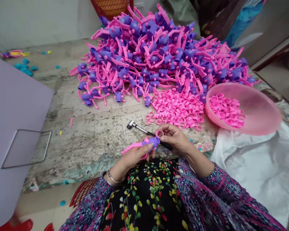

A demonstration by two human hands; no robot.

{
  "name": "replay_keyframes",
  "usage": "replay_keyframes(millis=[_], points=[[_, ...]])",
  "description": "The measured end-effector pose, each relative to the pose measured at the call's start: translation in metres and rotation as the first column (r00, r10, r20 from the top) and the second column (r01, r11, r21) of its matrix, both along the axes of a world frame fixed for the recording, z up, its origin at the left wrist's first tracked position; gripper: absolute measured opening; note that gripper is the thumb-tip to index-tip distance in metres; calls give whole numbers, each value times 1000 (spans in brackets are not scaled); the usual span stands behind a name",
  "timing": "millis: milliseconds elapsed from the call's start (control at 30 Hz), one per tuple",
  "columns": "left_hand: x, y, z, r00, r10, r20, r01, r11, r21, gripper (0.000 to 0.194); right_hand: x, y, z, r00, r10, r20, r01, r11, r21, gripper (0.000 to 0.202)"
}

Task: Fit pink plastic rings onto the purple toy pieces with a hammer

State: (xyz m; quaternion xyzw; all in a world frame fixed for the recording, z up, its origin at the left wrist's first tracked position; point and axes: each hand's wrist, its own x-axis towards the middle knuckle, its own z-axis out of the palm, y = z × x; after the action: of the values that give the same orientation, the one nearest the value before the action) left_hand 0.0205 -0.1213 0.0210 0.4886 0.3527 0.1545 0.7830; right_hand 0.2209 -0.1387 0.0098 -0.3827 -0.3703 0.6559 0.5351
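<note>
My left hand is closed around a purple and pink plastic part, a short purple tube with pink arms that point to the left. Between the thumb and fingers of my right hand is a pink plastic ring, held right by the open end of the purple tube. Whether ring and tube touch I cannot tell. A small hammer with a black and silver head lies on the worktop, its black handle partly hidden behind my hands. Just beyond lies a heap of loose pink rings.
A large pile of purple and pink parts covers the back of the worn worktop. At right, a pink bowl holds more rings, above a white sack. A lilac panel with a wire handle stands at left.
</note>
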Motion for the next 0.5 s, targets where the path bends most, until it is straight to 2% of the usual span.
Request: replay_keyframes(millis=[100, 233, 500], points=[[1, -6, -2, 996, 62, 69, -60, 998, -37, 48, -2, 3, 0, 996, 11, -85, -13, 1000, -27, 28], [0, -10, -5, 991, 79, 107, -73, 995, -60, 47, -5, 7, -1, 988, 32, -154, -41, 998, -54, 29], [-2, -6, -1, 996, 75, 50, -77, 996, 41, 39, -2, 5, 0, 984, 59, -170, -69, 996, -54, 29]])
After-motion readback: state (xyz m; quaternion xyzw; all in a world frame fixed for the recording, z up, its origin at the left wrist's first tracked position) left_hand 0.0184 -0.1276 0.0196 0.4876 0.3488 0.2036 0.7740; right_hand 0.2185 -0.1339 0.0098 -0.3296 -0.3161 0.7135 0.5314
